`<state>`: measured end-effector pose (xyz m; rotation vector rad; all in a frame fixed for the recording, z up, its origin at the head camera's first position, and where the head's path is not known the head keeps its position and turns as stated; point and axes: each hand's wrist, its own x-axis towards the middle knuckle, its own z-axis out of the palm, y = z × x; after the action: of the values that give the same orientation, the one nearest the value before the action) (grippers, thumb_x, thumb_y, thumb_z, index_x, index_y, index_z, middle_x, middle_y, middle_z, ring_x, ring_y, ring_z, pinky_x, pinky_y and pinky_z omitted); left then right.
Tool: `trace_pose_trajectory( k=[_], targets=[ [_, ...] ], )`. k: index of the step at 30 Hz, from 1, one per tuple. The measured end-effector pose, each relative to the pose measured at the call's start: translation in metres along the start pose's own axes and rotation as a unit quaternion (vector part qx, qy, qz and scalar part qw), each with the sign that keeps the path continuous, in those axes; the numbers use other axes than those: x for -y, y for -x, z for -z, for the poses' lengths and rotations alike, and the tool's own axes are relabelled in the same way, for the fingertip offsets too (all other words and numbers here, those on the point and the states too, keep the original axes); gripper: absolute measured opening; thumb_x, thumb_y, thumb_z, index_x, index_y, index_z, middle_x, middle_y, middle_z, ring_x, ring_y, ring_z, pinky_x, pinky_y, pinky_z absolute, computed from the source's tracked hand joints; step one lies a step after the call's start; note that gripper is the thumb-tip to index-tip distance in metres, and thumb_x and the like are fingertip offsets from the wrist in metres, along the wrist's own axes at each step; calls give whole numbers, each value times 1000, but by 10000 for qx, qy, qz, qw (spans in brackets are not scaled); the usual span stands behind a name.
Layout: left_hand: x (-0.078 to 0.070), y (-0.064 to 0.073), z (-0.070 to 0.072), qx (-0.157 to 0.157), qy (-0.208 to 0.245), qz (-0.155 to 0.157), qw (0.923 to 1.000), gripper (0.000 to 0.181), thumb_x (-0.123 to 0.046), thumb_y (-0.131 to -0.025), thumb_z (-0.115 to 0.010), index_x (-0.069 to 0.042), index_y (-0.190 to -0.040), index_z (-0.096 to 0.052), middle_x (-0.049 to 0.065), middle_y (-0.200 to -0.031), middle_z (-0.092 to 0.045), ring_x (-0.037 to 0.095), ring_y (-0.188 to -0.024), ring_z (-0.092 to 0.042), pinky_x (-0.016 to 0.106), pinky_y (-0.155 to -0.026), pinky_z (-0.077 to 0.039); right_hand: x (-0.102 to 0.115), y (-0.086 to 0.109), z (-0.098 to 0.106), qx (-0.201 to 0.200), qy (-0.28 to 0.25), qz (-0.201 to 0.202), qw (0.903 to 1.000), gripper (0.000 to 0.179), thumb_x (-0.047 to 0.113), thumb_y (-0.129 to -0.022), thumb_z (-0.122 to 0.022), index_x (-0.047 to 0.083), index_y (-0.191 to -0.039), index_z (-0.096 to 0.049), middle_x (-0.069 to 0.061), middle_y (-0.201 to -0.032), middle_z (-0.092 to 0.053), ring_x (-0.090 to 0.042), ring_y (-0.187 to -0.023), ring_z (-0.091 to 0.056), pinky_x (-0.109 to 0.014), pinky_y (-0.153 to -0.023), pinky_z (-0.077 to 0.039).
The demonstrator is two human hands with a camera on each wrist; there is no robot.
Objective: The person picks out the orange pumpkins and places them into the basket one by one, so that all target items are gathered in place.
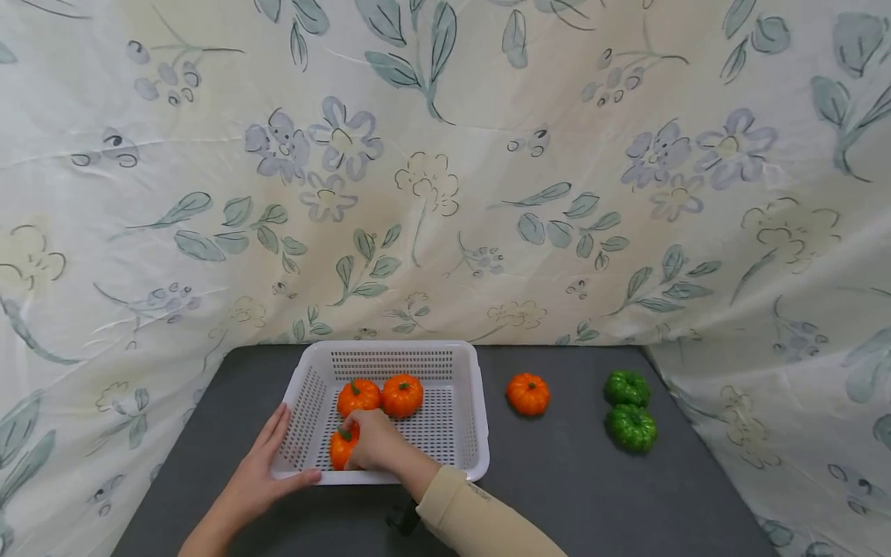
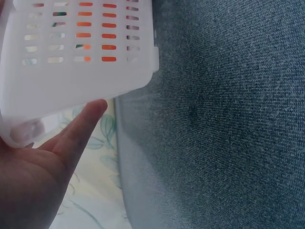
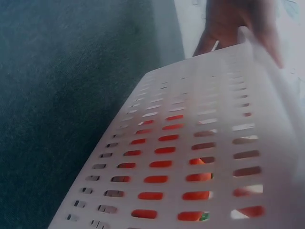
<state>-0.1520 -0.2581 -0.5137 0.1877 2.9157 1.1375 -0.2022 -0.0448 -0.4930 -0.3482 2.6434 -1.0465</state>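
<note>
A white perforated plastic basket (image 1: 480, 433) stands on the dark table. My left hand (image 1: 254, 483) rests at its front left corner, fingers straight along the left wall and thumb along the front rim. My right hand (image 1: 379, 441) reaches over the front rim and grips a small orange pumpkin (image 1: 339, 450) in the basket's front left part, partly hidden by the hand. Behind it in the basket sit two more orange pumpkins, one at left (image 1: 358, 396) and another beside it (image 1: 402, 398). Orange shows through the slots of the basket wall (image 3: 200, 162) in the right wrist view.
Right of the basket, one orange pumpkin (image 1: 527, 394) lies on the dark table (image 1: 557, 480). Farther right are two green ribbed vegetables, one behind (image 1: 626, 387) and one in front (image 1: 631, 428). A floral curtain (image 1: 445, 193) hangs behind the table and along both sides.
</note>
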Motion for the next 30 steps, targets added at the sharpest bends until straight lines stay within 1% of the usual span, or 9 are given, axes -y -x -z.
trace_pose_trajectory(
  k=[4, 7, 9, 12, 15, 20, 23, 26, 30],
  targets=[
    [0, 0, 1, -13, 9, -47, 10000, 116, -45, -79, -82, -4, -161, -12, 17, -170, -4, 50, -146, -21, 75, -109, -25, 4, -3, -3, -50, 339, -104, 9994, 45, 6, -66, -92, 21, -102, -70, 1, -106, -58, -15, -95, -48, -31, -86, -52],
    [1, -1, 1, -22, 18, -62, 10000, 116, -45, -79, -82, -4, -161, -12, 16, -170, -4, 49, -146, -22, 75, -110, -25, 6, -5, -5, -69, 570, -122, 9983, 44, 7, -66, -92, 21, -100, -69, 2, -101, -56, -15, -94, -46, -29, -82, -50],
    [1, -1, 1, -14, 29, -57, 10000, 116, -45, -79, -82, -4, -161, -12, 16, -170, -3, 49, -146, -22, 74, -110, -25, 7, -5, -6, -43, 685, -135, 9975, 44, 8, -66, -92, 22, -100, -68, 2, -99, -56, -15, -92, -46, -28, -80, -50],
    [1, -2, 1, -15, 35, -90, 10000, 116, -44, -79, -83, -4, -161, -12, 17, -170, -4, 50, -146, -22, 74, -110, -25, 8, -5, -5, -4, 715, -141, 9973, 45, 9, -67, -92, 22, -102, -67, 2, -101, -58, -15, -91, -47, -29, -82, -50],
    [1, -2, 2, -23, 46, -137, 9999, 115, -42, -79, -83, -3, -161, -13, 17, -170, -4, 50, -146, -22, 75, -109, -26, 9, -4, -4, -28, 575, -147, 9982, 49, 9, -66, -93, 22, -106, -68, 1, -107, -60, -15, -94, -48, -32, -87, -51],
    [-2, -1, 4, -37, 40, -113, 9999, 115, -43, -79, -83, -2, -161, -14, 17, -170, -5, 50, -145, -24, 74, -109, -27, 9, -2, 2, -146, 252, -200, 9994, 52, 11, -64, -94, 23, -107, -68, 0, -114, -59, -17, -97, -50, -35, -88, -53],
    [-4, -1, 4, -9, 13, -67, 10000, 115, -45, -79, -82, -2, -161, -13, 17, -170, -5, 50, -145, -24, 74, -109, -26, 8, -1, 8, -222, 138, -154, 9995, 52, 13, -64, -95, 23, -108, -69, 0, -116, -61, -17, -99, -53, -35, -89, -54],
    [-5, -1, 5, 32, 11, -13, 10000, 116, -45, -79, -82, -2, -161, -13, 17, -170, -3, 50, -146, -22, 74, -110, -25, 6, -1, 13, -292, 23, -73, 9995, 54, 14, -66, -95, 22, -113, -69, 1, -120, -62, -15, -102, -55, -35, -91, -53],
    [-5, -1, 5, 100, -25, 74, 9999, 117, -46, -79, -82, -2, -161, -12, 17, -170, -2, 51, -147, -19, 74, -111, -23, 5, 3, 23, -375, -279, -43, 9989, 59, 17, -70, -93, 22, -121, -65, -2, -127, -62, -18, -108, -57, -40, -95, -53]
  ],
)
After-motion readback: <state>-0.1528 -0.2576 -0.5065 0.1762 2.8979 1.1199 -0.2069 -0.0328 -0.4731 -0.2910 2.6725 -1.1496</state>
